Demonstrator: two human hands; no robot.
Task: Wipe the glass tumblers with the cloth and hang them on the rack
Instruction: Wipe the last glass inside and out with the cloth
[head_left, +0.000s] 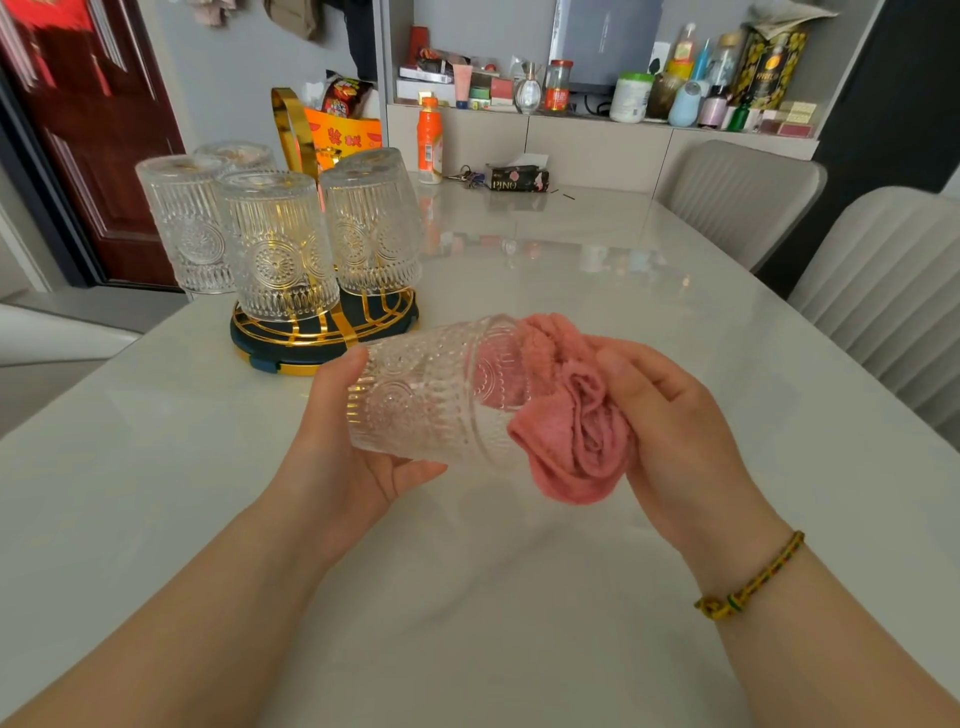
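Glass tumbler (436, 389) clamped in left hand (348, 441) grip, lying sideways, mouth pointing right. Right hand (675, 431) grip closed on pink cloth (571, 421), stuffed into mouth.

The tumbler (441, 395) near the middle is clear glass, embossed with round medallions and fine vertical ribs, and the cloth (571, 415) stuffed in its mouth is salmon pink. At far left, the rack (322, 332) is gold wire on a dark base, the bench (571, 270) glossy off-white.

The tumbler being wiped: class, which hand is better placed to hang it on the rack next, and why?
Probably the left hand: it already grips the tumbler and is nearer the rack. The right hand holds the cloth.
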